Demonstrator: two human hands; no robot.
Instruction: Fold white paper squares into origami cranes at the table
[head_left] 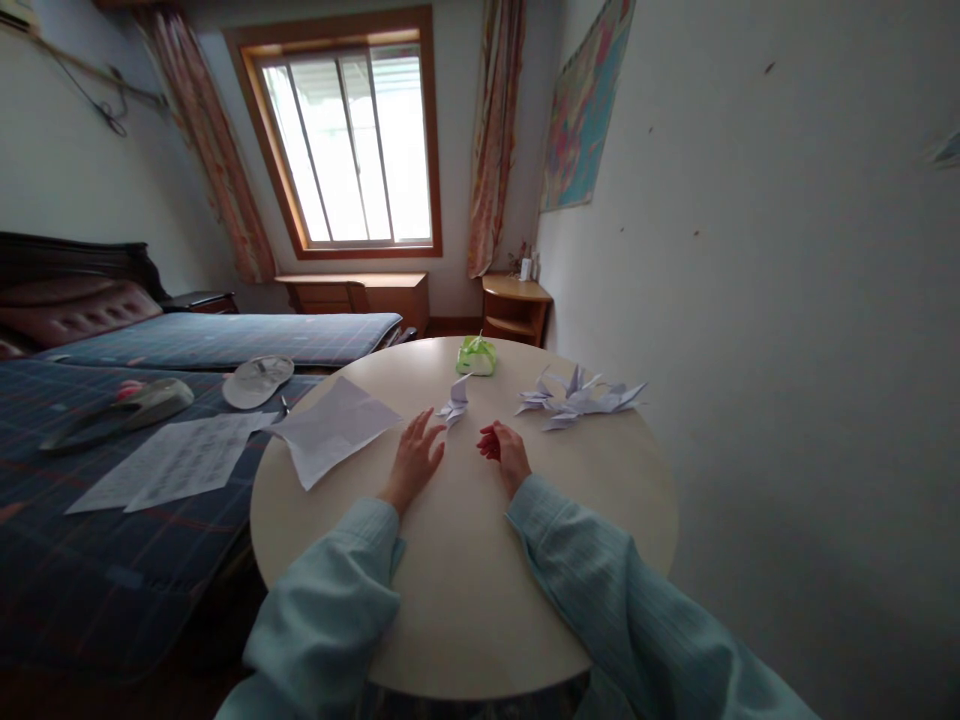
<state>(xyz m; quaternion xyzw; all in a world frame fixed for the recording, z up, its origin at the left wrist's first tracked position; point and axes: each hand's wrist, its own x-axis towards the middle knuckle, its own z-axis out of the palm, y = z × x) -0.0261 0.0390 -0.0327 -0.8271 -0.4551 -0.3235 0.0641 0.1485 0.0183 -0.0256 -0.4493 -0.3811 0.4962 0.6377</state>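
Note:
A single folded white paper crane stands near the middle of the round table. My left hand is just in front of it and to its left, fingers apart, with nothing held. Whether a fingertip touches the crane I cannot tell. To the right, my right hand hovers over or rests on the tabletop with its fingers curled in and no object visible in them. Several more paper cranes lie in a cluster at the table's right. Flat white paper sheets overlap the left edge.
A green and white pack stands at the table's far side. On the bed at the left lie printed sheets, a white cap and a grey, strapped item. The wall runs close along the right.

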